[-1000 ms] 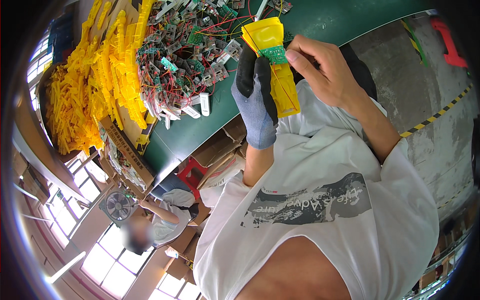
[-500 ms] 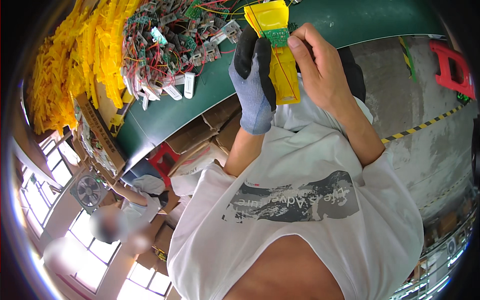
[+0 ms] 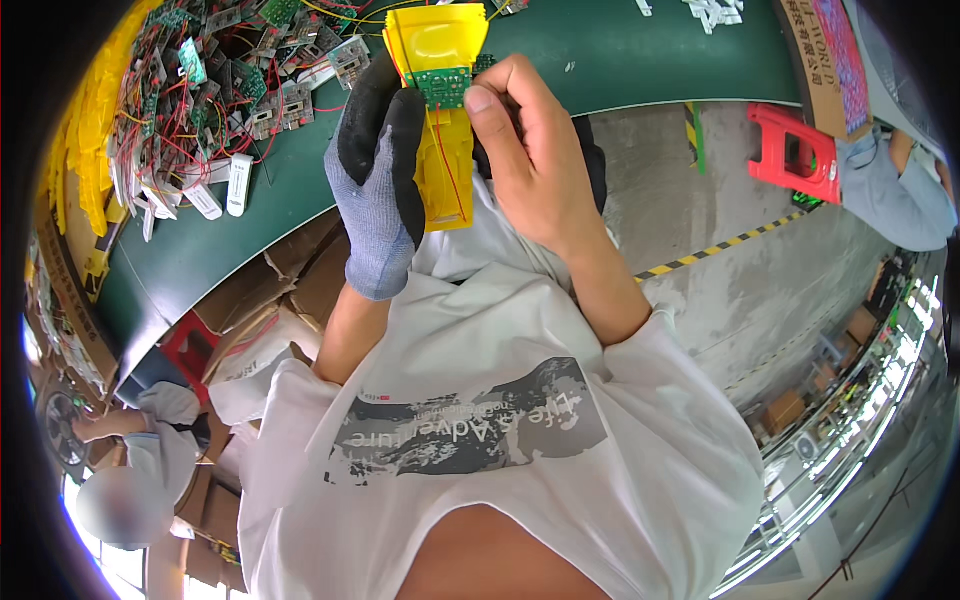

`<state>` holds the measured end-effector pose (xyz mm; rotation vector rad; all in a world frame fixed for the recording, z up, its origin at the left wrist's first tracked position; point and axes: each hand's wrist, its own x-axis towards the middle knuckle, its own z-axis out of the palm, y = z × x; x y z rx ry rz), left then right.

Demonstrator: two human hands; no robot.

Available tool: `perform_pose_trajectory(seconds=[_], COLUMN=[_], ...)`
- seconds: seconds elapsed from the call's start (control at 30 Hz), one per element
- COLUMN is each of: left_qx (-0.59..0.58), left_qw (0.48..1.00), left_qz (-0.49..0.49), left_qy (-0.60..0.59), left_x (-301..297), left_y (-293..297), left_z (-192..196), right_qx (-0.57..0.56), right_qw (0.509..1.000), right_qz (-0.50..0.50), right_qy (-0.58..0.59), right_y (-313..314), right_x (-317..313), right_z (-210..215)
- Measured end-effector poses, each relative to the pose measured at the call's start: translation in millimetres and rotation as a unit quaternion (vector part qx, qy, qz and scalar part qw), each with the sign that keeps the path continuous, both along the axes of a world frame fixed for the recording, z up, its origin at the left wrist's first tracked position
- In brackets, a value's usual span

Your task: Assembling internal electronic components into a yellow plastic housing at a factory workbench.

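Observation:
My left hand (image 3: 378, 185), in a grey glove with black fingers, is closed around the left side of a yellow plastic housing (image 3: 446, 190). A small green circuit board (image 3: 441, 88) lies across the housing, below its wider upper end. Thin wires run from the board, a red one down along the lower part of the housing. My bare right hand (image 3: 540, 155) is closed at the board's right end, thumb on top and fingers curled behind. What lies under that thumb is hidden.
On the green table (image 3: 640, 55), a heap of circuit boards (image 3: 190, 100) with tangled wires lies left, beside yellow plastic pieces (image 3: 75, 160). White pieces (image 3: 715, 12) lie far right. A cardboard box (image 3: 812, 70) and red stool (image 3: 775, 150) are at right. Other people are at both sides.
The view has swung to the right, bringing the cardboard box and a person at right into sight. Both hands keep their grip on the housing and board, with little visible change between them.

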<state>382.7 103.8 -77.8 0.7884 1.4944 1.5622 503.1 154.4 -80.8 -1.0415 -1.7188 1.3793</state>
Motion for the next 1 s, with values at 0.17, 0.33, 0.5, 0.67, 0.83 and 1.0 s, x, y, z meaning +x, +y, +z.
perform_pose_trajectory(seconds=[0.17, 0.33, 0.5, 0.67, 0.83, 1.0], left_qx=[0.049, 0.040, 0.124, 0.131, 0.180, 0.109], left_qw=[0.999, 0.997, 0.964, 0.989, 0.938, 0.649], left_qz=[0.007, -0.005, 0.022, 0.028, 0.109, -0.296], left_qy=[-0.018, -0.070, -0.235, -0.064, 0.277, 0.692], left_x=[1, -11, -22, -5, -25, -32], left_y=[-4, 2, -3, 5, -21, 29], left_z=[-8, -10, -3, 29, 27, 74], right_qx=[-0.008, -0.070, -0.070, 0.108, 0.214, 0.227], right_qw=[0.998, 0.995, 0.974, 0.991, 0.973, 0.974], right_qz=[-0.017, 0.016, -0.053, -0.053, -0.059, -0.026], right_qy=[0.056, 0.062, 0.209, 0.056, 0.058, -0.012], right_y=[-4, 6, -5, -13, 3, 12], right_x=[-2, -11, -14, -2, 11, 25], right_z=[-5, -7, 0, -3, -20, -28])
